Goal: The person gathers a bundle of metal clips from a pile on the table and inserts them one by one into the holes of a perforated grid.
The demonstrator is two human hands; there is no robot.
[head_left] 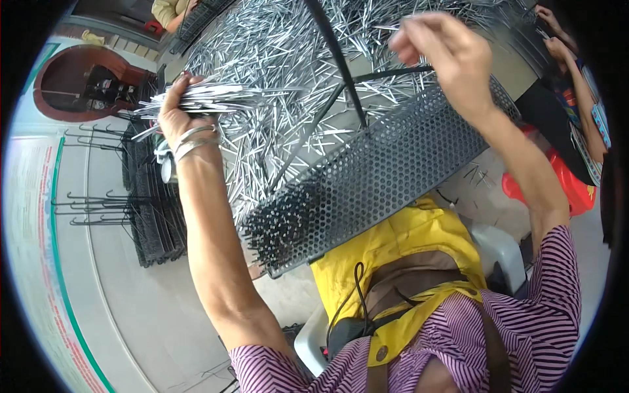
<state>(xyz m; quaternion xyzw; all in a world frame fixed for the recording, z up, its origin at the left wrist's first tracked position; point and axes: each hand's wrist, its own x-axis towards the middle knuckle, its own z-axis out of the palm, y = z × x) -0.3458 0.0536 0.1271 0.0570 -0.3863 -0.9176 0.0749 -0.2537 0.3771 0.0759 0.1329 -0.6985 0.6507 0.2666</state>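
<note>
My left hand [175, 116] grips a thick bundle of thin silver metal rods [223, 98], which fans out on both sides of the fist. Raised above the far right part of the rack is my right hand [458, 62], its fingers curled together and slightly blurred; what they hold, if anything, is too small to make out. A long black perforated rack [393, 157] lies slantwise in front of me, full of round holes. Short dark pins [282, 219] stand upright packed in its near left end. The rack has a black frame handle [337, 56] rising over it.
Loose silver rods [288, 56] cover the table beyond the rack. More black racks with hooked wires [154, 196] are stacked at the left, near a round brown-rimmed machine [85, 82]. At the right are a red plastic object [557, 187] and another person's arms [580, 92].
</note>
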